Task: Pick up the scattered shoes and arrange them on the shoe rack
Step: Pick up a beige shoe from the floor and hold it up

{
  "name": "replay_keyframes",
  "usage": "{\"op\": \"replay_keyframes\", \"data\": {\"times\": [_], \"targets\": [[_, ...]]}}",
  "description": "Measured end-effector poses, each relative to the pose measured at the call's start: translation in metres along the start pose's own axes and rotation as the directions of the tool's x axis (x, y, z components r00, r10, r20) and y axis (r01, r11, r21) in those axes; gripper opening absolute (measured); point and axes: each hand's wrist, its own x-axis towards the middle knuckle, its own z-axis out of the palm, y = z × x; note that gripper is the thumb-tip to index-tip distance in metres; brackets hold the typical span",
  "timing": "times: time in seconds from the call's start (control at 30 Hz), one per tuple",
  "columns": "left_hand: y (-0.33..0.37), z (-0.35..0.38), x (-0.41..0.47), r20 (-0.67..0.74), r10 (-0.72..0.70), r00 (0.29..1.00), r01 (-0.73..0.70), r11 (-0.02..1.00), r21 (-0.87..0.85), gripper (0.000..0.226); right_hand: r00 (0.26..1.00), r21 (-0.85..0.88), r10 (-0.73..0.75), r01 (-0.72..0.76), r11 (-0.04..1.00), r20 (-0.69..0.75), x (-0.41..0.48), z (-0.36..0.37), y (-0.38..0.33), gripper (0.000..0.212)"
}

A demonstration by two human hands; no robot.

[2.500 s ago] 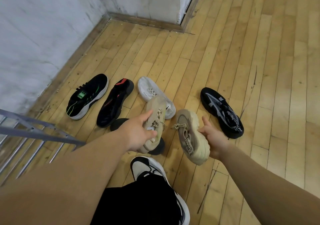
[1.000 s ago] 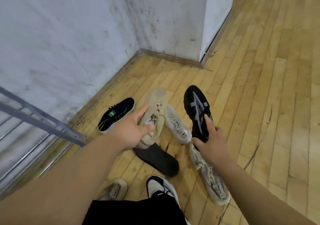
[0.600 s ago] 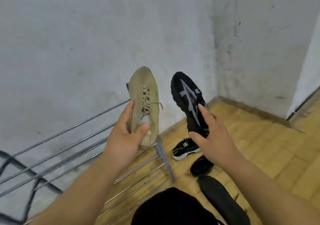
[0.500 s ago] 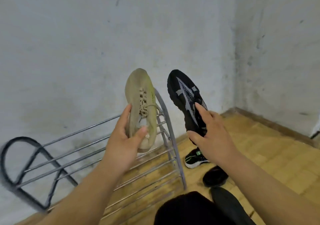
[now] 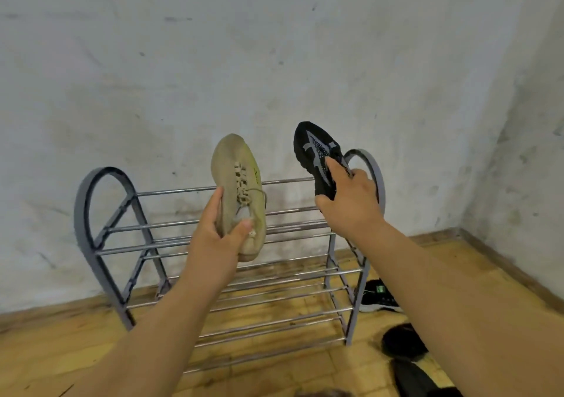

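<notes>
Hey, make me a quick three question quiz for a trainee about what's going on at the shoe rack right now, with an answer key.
1. True or false: the shoe rack already has shoes on its bars.
2. Which hand holds the black shoe? A) left hand B) right hand
3. What colour is the shoe gripped in the left hand?

Key:
1. False, every bar in view is bare.
2. B.
3. Beige, held toe up in front of the rack's upper bars.
</notes>
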Motion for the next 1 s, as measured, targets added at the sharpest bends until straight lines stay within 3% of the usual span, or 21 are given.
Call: {"op": "replay_keyframes", "data": {"times": [0.1, 0.2, 0.43, 0.57, 0.7, 0.77, 0.83, 0.93, 1.0], "targets": [[-0.011, -0.004, 0.020, -0.028, -0.037, 0.999, 0.036, 0.998, -0.042, 0.074, 0.993, -0.023, 0.010, -0.013, 1.000, -0.119, 0.003, 0.023, 0.013, 0.068], [-0.022, -0.005, 0.035, -0.004, -0.053, 0.999, 0.053, 0.997, -0.049, 0.074, 0.995, -0.141, -0.023, 0.009, 0.990, -0.100, 0.006, 0.039, 0.034, 0.066], [-0.037, 0.001, 0.048, 0.049, -0.083, 0.995, 0.086, 0.995, -0.057, 0.074, 0.984, -0.228, -0.080, 0.042, 0.973, -0.159, 0.021, 0.039, 0.042, 0.064], [-0.038, 0.005, 0.046, 0.057, -0.087, 0.995, 0.090, 0.994, -0.054, 0.074, 0.988, -0.232, -0.031, -0.005, 0.973, -0.152, 0.023, 0.039, 0.050, 0.064], [-0.034, 0.006, 0.036, 0.080, -0.067, 0.994, 0.071, 0.996, -0.045, 0.074, 0.976, -0.242, -0.117, 0.070, 0.968, -0.186, 0.008, 0.030, 0.040, 0.064], [-0.029, 0.006, 0.027, 0.098, -0.049, 0.994, 0.055, 0.997, -0.061, 0.072, 0.955, -0.091, -0.193, 0.176, 0.980, -0.225, -0.007, 0.020, 0.021, 0.058], [-0.021, 0.007, 0.016, 0.134, -0.028, 0.991, 0.041, 0.995, -0.095, 0.068, 0.979, 0.215, -0.176, 0.194, 0.957, -0.100, -0.025, 0.007, -0.002, 0.053], [-0.007, 0.013, -0.006, 0.188, 0.016, 0.982, 0.010, 0.991, -0.137, 0.061, 0.948, 0.601, -0.162, -0.039, 0.798, 0.276, -0.051, -0.001, -0.026, 0.050], [0.002, 0.016, -0.023, 0.233, 0.057, 0.971, -0.030, 0.992, -0.119, 0.059, 0.910, 0.744, -0.179, -0.178, 0.644, 0.374, -0.064, -0.002, -0.033, 0.047]]}}
